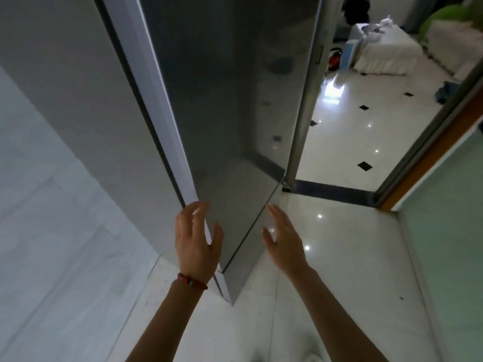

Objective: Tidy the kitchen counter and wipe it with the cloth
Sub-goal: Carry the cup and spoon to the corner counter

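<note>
Progress: nothing in view showed any tidying or wiping done; judged from this view, the whole job was still ahead.
Worktop: not in view, so its state could not be told.
Cloth: not in view; neither hand held it, and its place relative to either grip could not be told.
Scene: the person stood on a glossy tiled floor (pixel 339 257) facing a tall grey door panel (pixel 230 113) standing at an angle from a pale wall (pixel 65 87), with a doorway and another room beyond.
Left hand (pixel 196 241): the grip was open, fingers spread and curved around the near edge of the door panel, thumb on the grey face; whether the fingers pressed on it or only hovered could not be told. A red bead bracelet (pixel 192 281) sat on that wrist.
Right hand (pixel 283 244): the grip was open and flat, fingers straight, empty, just beside the panel's right side.
Judgement: both hands looked busy with the door, not the counter; 2 steps remained, clearing and wiping.
</note>
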`<state>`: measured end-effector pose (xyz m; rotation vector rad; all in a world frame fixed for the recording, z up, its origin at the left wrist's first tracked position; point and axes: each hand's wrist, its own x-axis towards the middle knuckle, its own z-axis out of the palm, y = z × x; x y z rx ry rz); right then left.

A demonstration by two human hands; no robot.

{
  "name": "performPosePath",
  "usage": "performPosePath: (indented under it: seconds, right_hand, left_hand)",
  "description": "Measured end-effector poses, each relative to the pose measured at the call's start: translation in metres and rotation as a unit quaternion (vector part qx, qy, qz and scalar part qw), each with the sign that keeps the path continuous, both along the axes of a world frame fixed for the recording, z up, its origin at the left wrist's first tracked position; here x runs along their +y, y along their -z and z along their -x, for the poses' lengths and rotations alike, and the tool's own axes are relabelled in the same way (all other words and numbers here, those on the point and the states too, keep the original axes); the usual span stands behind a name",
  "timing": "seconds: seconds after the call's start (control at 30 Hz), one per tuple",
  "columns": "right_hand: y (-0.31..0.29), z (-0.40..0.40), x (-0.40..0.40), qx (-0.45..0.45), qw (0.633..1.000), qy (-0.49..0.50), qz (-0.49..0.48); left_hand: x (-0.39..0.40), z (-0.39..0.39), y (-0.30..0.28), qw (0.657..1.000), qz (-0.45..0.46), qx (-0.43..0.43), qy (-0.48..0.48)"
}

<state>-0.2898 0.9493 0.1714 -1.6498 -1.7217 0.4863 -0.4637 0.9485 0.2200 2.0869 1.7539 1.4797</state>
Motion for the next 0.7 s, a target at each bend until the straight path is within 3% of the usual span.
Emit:
performPosePath:
  seconds: [0.07,0.13,0.2,0.27,0.33,0.5,0.7]
  right_hand:
    - [0.017,-0.026,-0.023,-0.007,0.998,0.047,0.028]
    - [0.033,-0.053,-0.054,-0.015,0.993,0.102,0.057]
    - [0.048,-0.077,-0.091,-0.009,0.983,0.156,0.095]
    - [0.063,-0.098,-0.134,0.007,0.968,0.216,0.126]
    - [0.075,-0.114,-0.18,0.037,0.944,0.284,0.161]
    - [0.105,-0.131,-0.302,0.115,0.853,0.435,0.264]
    - [0.133,-0.111,-0.459,0.259,0.7,0.59,0.308]
  left_hand:
    - [-0.009,-0.011,0.019,0.995,0.073,0.026,0.066]
    - [-0.017,-0.023,0.038,0.968,0.213,0.025,0.126]
    - [-0.018,-0.032,0.068,0.919,0.347,0.063,0.176]
    - [-0.025,-0.045,0.094,0.858,0.432,0.131,0.243]
    - [-0.036,-0.064,0.111,0.81,0.509,0.154,0.248]
    - [-0.077,-0.105,0.16,0.705,0.584,0.243,0.321]
    - [-0.146,-0.159,0.187,0.615,0.614,0.353,0.347]
